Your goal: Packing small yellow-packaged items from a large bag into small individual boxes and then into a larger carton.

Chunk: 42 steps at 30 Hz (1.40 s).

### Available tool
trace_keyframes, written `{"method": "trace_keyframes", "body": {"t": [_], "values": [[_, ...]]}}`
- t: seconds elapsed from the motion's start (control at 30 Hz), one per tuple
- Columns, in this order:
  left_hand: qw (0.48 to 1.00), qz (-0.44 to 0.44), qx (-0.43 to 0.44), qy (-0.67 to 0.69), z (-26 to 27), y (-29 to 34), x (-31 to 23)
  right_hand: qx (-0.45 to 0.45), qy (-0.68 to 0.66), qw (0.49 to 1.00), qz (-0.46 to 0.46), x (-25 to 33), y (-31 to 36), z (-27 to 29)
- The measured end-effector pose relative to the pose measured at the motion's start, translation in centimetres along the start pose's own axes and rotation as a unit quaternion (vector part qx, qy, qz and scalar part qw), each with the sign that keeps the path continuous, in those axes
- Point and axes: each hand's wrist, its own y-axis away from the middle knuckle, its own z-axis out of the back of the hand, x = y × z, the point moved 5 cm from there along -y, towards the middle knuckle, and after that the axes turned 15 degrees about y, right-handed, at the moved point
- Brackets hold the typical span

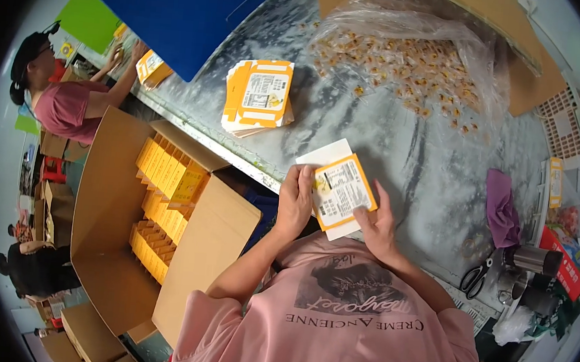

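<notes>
Between my two hands, in front of my chest, is a yellow-and-white folding carton with printed panels and plain white flaps sticking out at its far and near ends. My left hand grips its left edge, fingers together. My right hand holds the right side, thumb on the printed face and fingers along the edge. What is under the carton is hidden. Farther off on the table lies a stack of flat carton blanks of the same colours, slightly fanned.
A large cardboard box at left holds rows of yellow cartons. Small wrapped pieces spill from a clear bag at the far right. A blue panel, purple cloth, scissors and a co-worker surround the grey table.
</notes>
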Motion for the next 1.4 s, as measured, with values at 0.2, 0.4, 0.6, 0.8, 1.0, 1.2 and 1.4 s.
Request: {"method": "trace_keyframes", "body": {"t": [0.2,0.4,0.6,0.8,1.0,1.2,1.4], "values": [[0.976,0.124,-0.061,0.166,3.3,-0.6,-2.0,-0.003,0.031,0.987,0.159,7.2,-2.7,-1.3],[0.948,0.101,-0.075,0.293,4.7,2.6,-6.6,0.207,-0.094,0.973,-0.036,5.4,-2.9,-5.8],[0.956,0.039,-0.031,0.288,7.4,4.2,-7.1,0.298,-0.217,0.923,-0.107,4.3,-4.7,-9.9],[0.839,0.229,-0.101,0.483,13.7,3.3,-5.9,0.391,-0.177,0.898,-0.093,7.6,-5.0,-15.2],[0.827,0.246,-0.135,0.488,17.7,4.5,-6.3,0.387,-0.065,0.916,-0.081,9.8,-4.4,-19.0],[0.857,0.226,-0.146,0.44,19.6,5.5,-5.9,0.15,0.172,0.934,0.274,13.9,-5.0,-19.2],[0.836,0.254,-0.144,0.464,19.1,6.1,-4.8,0.236,0.44,0.663,0.558,17.6,-4.2,-21.1]]}}
